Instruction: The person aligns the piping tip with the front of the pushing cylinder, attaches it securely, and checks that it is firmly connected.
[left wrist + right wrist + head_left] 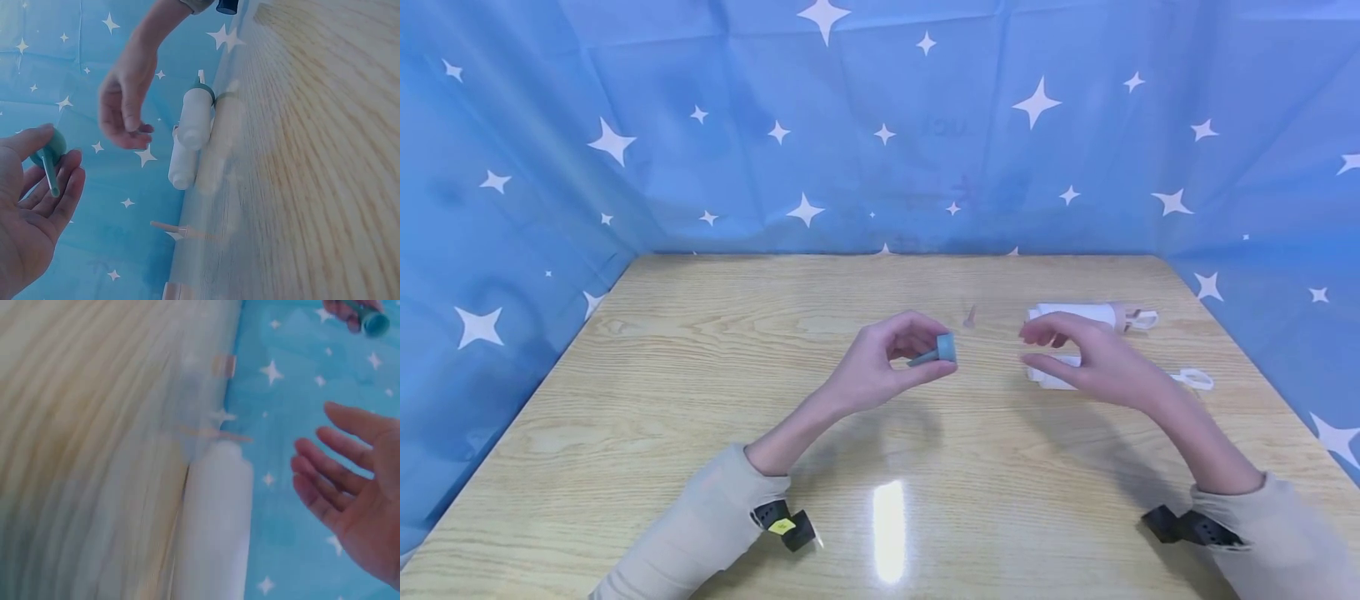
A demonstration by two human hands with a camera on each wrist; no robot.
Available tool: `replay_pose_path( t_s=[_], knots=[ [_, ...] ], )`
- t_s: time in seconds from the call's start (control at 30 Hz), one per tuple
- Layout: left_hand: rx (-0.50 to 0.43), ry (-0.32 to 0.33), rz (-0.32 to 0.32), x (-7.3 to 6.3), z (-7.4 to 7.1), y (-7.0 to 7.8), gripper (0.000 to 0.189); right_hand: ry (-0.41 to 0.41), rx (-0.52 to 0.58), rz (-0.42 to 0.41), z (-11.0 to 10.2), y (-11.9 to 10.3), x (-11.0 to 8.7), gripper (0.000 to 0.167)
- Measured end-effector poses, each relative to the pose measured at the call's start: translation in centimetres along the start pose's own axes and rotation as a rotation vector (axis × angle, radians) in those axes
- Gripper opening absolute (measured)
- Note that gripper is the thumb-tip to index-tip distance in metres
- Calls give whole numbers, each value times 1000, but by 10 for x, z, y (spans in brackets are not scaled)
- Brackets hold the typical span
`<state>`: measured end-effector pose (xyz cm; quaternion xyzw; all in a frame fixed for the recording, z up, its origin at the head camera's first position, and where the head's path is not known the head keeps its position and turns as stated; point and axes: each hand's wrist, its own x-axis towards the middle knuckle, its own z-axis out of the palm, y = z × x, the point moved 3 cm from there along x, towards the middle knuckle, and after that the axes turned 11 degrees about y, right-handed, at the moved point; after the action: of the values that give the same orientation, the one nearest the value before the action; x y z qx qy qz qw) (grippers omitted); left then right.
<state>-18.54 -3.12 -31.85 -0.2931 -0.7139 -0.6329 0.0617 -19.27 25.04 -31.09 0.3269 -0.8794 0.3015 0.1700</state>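
My left hand [887, 358] pinches a teal nozzle cap [946, 347] between thumb and fingers, raised over the table. Its thin hollow spout [54, 181] points back toward the palm side. Held in the air to the right, my right hand [1093, 354] has loosely bent, parted fingers and nothing between them. Beyond and partly behind it, two white squeeze bottles [197, 115] lie on their sides. One has a teal collar [204, 91] and a white tip; the far bottle [1093, 313] has a pinkish collar [1118, 317].
A small pinkish spout [970, 317] stands on the wooden table [662, 375], left of the bottles. In the left wrist view a pale pinkish piece [172, 291] shows at the bottom edge. A blue star-patterned curtain [880, 167] hangs behind and beside the table.
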Motion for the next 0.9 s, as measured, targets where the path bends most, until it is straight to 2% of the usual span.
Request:
replay_pose_path(
  t_s=[0.17,0.27,0.4,0.57,0.73,0.9],
  knots=[
    [-10,2,-7,0,0,-1,31,-89,-64,78,-13,19,-16,38],
    [-18,7,-16,0,1,-2,31,-111,-95,97,-20,32,-24,40],
    [-22,8,-26,0,1,-2,31,-110,-130,103,-26,47,-33,42],
    [-22,9,-25,0,1,-3,31,-112,-134,79,-26,56,-37,39],
    [-25,12,-24,0,1,-4,30,-146,-184,56,-26,62,-39,38],
    [-25,11,-31,0,1,-4,30,-186,-210,78,-27,67,-41,41]
  ],
)
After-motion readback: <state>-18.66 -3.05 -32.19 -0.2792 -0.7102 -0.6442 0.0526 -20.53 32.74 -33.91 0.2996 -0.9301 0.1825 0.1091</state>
